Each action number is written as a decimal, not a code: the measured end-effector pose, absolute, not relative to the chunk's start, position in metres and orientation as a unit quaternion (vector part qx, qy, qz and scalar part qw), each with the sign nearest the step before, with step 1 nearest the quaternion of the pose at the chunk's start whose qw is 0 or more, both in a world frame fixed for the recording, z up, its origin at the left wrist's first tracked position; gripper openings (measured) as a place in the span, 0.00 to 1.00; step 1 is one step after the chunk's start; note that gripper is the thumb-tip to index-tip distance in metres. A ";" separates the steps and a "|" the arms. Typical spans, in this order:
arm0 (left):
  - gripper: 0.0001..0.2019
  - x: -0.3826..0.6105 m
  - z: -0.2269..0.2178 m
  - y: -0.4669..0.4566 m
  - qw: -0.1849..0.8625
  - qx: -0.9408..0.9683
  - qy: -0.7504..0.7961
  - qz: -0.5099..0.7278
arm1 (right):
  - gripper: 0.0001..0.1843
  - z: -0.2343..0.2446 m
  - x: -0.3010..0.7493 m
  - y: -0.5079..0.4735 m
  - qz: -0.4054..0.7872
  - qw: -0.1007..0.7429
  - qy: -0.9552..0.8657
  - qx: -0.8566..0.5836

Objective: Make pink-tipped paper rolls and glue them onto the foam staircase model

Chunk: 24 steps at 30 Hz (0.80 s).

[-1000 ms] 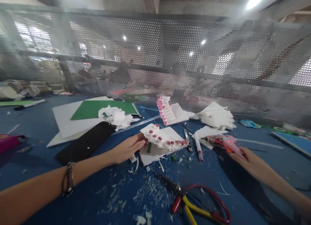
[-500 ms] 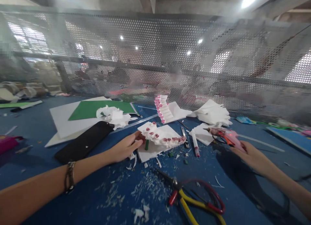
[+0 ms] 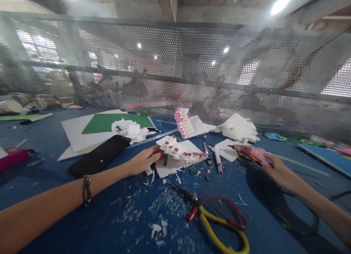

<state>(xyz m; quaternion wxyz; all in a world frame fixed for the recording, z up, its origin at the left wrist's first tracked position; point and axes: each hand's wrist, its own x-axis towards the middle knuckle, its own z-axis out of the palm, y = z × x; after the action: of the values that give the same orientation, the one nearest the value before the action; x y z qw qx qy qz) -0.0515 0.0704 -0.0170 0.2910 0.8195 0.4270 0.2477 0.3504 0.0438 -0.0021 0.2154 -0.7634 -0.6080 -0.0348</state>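
My left hand rests on the blue table with its fingers closed against the left edge of a white foam piece studded with small red-pink dots. A short green stick stands just under that piece by my fingertips. My right hand reaches to the rear of a pink glue gun and grips its handle. The gun lies low over white foam scraps, nozzle pointing left.
Red-and-yellow scissors lie in front among white shavings. A black flat case, white and green sheets, a pen, a second dotted foam piece and a perforated metal screen stand behind. Blurred people sit beyond the screen.
The view shifted slightly. My right hand moved up along the glue gun's handle. My left hand stayed at the foam piece.
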 end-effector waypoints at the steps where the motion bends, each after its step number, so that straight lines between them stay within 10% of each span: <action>1: 0.18 -0.052 -0.017 0.070 0.292 0.819 0.427 0.248 | 0.26 0.000 0.352 0.042 -0.021 0.212 -0.600 -0.771; 14: 0.19 -0.050 -0.016 0.068 0.328 0.802 0.431 0.253 | 0.21 0.047 0.362 0.023 0.029 0.038 -0.648 -0.760; 24: 0.20 -0.057 -0.002 0.077 0.368 0.772 0.474 0.207 | 0.23 0.041 0.359 0.012 0.000 0.099 -0.611 -0.785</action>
<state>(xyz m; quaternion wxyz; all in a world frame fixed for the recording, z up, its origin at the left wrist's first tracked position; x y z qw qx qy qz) -0.0571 0.0766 -0.0020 0.3683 0.7725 0.4741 0.2070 0.3589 0.0120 0.0405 0.0985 -0.7854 -0.6111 -0.0002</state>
